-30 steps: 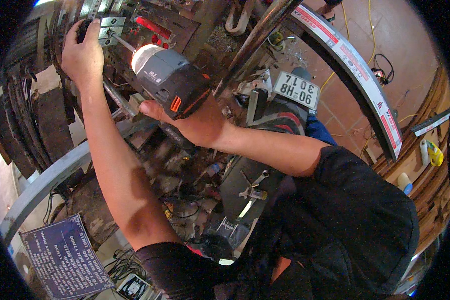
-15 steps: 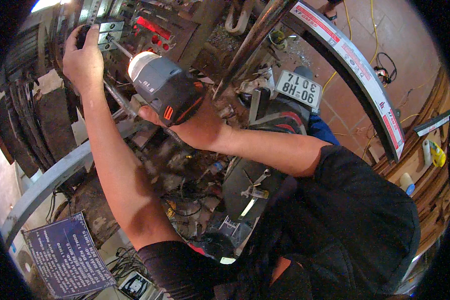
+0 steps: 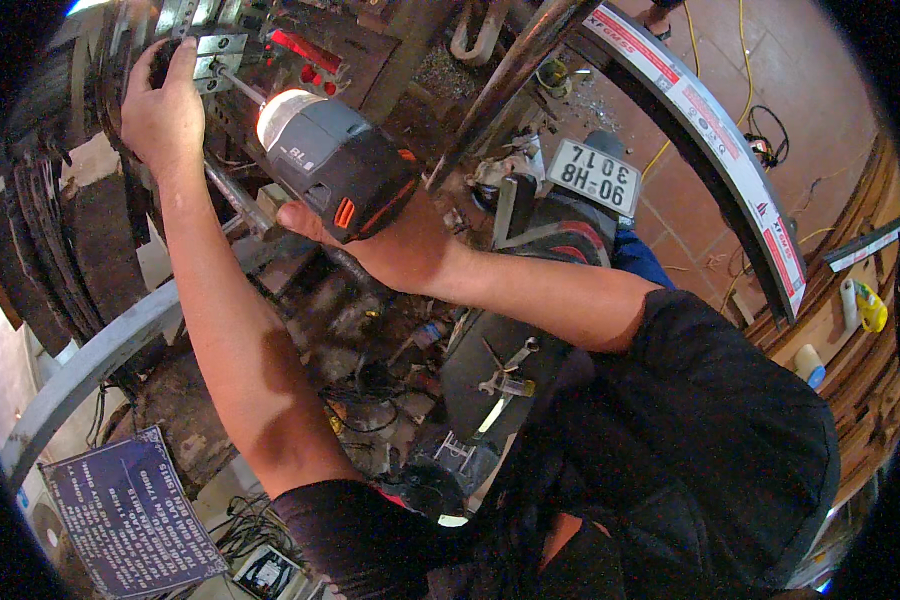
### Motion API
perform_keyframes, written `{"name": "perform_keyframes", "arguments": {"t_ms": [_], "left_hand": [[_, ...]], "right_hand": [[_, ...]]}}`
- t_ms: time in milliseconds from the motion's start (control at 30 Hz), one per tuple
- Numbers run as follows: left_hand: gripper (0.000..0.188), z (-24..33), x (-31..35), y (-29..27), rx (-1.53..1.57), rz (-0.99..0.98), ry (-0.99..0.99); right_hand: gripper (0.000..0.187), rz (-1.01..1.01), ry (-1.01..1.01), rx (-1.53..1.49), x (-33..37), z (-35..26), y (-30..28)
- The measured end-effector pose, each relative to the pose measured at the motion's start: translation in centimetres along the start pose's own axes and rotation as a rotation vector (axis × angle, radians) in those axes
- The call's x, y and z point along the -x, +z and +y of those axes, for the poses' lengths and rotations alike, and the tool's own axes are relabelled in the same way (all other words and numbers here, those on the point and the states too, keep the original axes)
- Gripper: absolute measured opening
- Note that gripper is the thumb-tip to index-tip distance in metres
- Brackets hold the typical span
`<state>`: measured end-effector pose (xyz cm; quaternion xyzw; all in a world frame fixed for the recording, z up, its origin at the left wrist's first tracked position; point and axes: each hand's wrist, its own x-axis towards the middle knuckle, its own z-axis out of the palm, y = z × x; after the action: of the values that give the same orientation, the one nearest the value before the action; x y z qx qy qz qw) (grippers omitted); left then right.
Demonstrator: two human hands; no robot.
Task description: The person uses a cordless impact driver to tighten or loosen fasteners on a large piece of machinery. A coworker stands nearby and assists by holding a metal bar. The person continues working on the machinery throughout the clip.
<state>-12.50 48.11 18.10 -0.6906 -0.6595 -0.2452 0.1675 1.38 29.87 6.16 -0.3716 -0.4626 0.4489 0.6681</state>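
Note:
At the upper left, my left hand (image 3: 167, 115) has its thumb and fingers closed around the edge of a small silver metal plate (image 3: 218, 62) with screw holes, set against metalwork. Part of its grip is hidden behind the plate. My right hand (image 3: 400, 255) is wrapped around a dark grey and black cordless drill (image 3: 325, 160) with orange vents; the drill body covers most of the fingers. Its lit nose points up and left. A long thin bit (image 3: 238, 83) reaches from it to the plate, its tip at a fastener near the middle.
Beside the plate lies a red object (image 3: 305, 48). A wrench (image 3: 511, 365) rests on a dark surface below my right arm. A number plate (image 3: 595, 178), a long curved labelled bar (image 3: 705, 125) and yellow cords are on the right. A blue sign (image 3: 135, 510) stands lower left.
The view has shifted slightly, with the hands, drill and plate appearing a little higher. Both grips are the same, and the bit stays on the plate.

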Motion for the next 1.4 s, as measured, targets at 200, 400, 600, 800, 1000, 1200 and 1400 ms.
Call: {"name": "perform_keyframes", "arguments": {"t_ms": [200, 400, 600, 800, 1000, 1200, 1400], "left_hand": [[0.045, 0.0, 0.2, -0.1, 0.057, -0.026, -0.038], [0.042, 0.4, 0.3, -0.2, 0.049, -0.021, -0.029], [0.042, 0.3, 0.2, -0.1, 0.033, -0.016, -0.017], [0.045, 0.1, 0.2, -0.1, -0.011, -0.017, -0.010], [0.045, 0.1, 0.1, -0.2, 0.014, -0.027, -0.035], [0.045, -0.2, 0.1, -0.1, 0.055, -0.019, -0.004], [0.044, -0.6, -0.1, 0.1, 0.032, -0.031, -0.023]], "right_hand": [[0.046, -0.020, -0.001, -0.021, 0.3, -0.1, -0.1], [0.045, 0.027, 0.051, -0.074, 0.2, -0.2, 0.2], [0.045, -0.053, 0.016, -0.069, 0.2, -0.3, -0.6], [0.043, -0.005, -0.047, -0.048, -0.3, 0.0, -0.7], [0.040, -0.097, -0.040, 0.001, 0.0, 0.0, -0.8], [0.043, -0.069, -0.077, 0.025, -0.6, 0.5, -1.0], [0.044, -0.102, -0.050, -0.007, -0.6, 0.7, -1.0]]}}
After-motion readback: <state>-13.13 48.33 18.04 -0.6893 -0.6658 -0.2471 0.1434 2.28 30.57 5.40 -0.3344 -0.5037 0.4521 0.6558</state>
